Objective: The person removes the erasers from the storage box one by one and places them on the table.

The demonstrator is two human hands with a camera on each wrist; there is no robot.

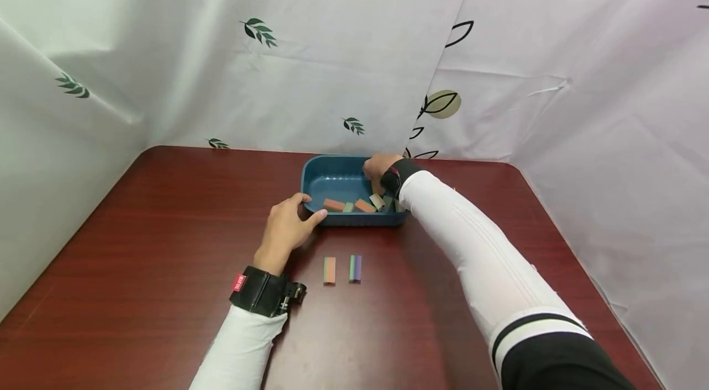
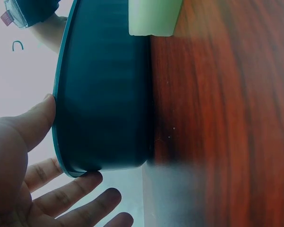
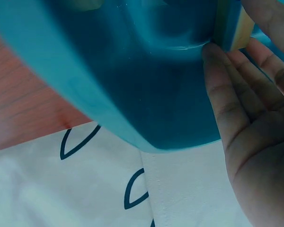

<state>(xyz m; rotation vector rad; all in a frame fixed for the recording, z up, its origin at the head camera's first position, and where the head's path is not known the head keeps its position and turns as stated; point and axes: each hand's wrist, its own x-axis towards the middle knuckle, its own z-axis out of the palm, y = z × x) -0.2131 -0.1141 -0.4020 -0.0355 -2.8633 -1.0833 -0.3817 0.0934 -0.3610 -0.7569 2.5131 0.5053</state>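
Our left hand (image 1: 285, 224) grips the blue bin (image 1: 360, 219) at its corner, so keep that steady! Our right hand (image 1: 379, 166) pinches a block (image 3: 233, 26) inside it; we'd best hold it clear of the wall.

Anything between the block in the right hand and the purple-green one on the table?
Yes: the near wall of the bin, with loose blocks just inside it. From wall to purple-green block, nothing visible.
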